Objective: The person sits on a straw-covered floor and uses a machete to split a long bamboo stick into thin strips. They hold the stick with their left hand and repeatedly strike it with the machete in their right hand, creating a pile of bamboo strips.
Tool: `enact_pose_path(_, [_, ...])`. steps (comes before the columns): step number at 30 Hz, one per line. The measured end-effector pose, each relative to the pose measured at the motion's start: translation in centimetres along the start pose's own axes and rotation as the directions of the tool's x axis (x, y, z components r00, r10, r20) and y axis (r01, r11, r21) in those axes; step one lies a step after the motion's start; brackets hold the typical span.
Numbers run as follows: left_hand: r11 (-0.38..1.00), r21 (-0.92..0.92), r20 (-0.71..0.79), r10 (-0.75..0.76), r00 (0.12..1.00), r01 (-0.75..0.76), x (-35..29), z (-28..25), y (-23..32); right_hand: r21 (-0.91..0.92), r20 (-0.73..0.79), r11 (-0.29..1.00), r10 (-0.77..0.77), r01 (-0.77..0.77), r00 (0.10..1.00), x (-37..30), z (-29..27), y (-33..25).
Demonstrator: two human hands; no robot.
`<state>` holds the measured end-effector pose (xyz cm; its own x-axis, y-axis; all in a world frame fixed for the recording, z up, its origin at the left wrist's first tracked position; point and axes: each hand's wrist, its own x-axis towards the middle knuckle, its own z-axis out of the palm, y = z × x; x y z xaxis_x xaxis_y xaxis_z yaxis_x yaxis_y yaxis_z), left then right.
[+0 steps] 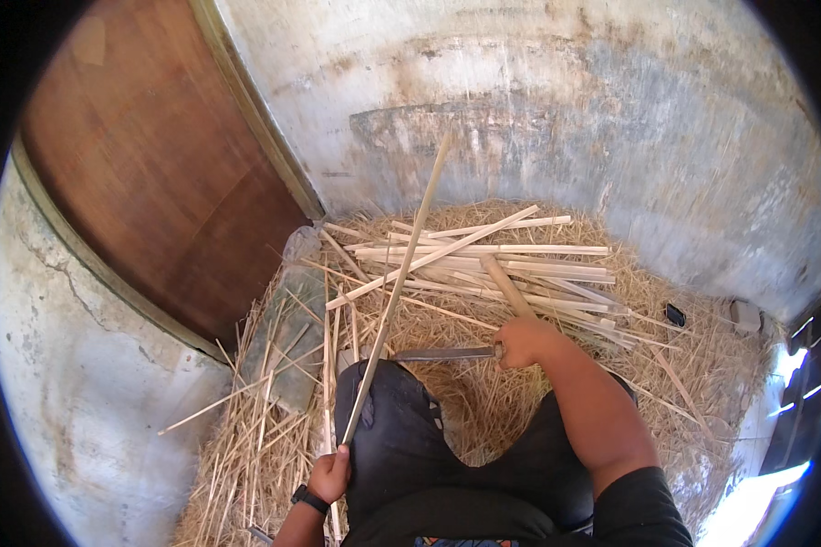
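Note:
My left hand [330,474], at the lower left beside my thigh, is closed on the near end of a long pale bamboo strip [392,296]. The strip slants up and away, its far end in front of the wall. Between my knees, my right hand [523,342] is wrapped round a knife, whose dark blade [447,354] points left, its tip close to the strip. A thick round wooden piece [509,287] runs outward from this hand; whether it joins the knife I cannot tell. Beyond it lies a loose pile of split bamboo strips [556,269].
Straw [479,410] covers the floor round my legs. Thin slivers [265,419] and a greyish plastic sheet [292,374] lie at the left, near a brown door [173,164]. A stained wall [538,118] stands ahead. A small black object [675,315] and a pale block [745,316] lie right.

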<state>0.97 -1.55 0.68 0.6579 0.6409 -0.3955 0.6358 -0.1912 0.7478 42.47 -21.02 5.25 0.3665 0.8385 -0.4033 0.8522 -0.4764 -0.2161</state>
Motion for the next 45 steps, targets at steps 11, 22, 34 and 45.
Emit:
enact_pose_path(11, [0.999,0.027,-0.002,0.029,1.000,-0.029,0.1,-0.1,-0.6,0.381,-0.250,0.874,0.411,-0.301,0.876,-2.3,-3.0,3.1])
enact_pose_path(22, [0.995,-0.088,0.063,-0.048,0.997,0.054,0.2,-0.3,-2.0,0.467,-0.370,0.869,0.358,-0.162,0.857,-1.1,-1.6,2.4])
enact_pose_path(34, [0.998,-0.054,0.082,-0.028,0.996,0.033,0.4,-0.6,-1.5,0.363,-0.279,0.918,0.273,-0.162,0.921,-0.9,-1.6,2.0])
enact_pose_path(45, [0.997,-0.074,0.069,-0.008,0.998,0.013,0.3,-0.5,-2.0,0.514,-0.391,0.845,0.386,-0.150,0.835,-1.9,-3.1,1.7])
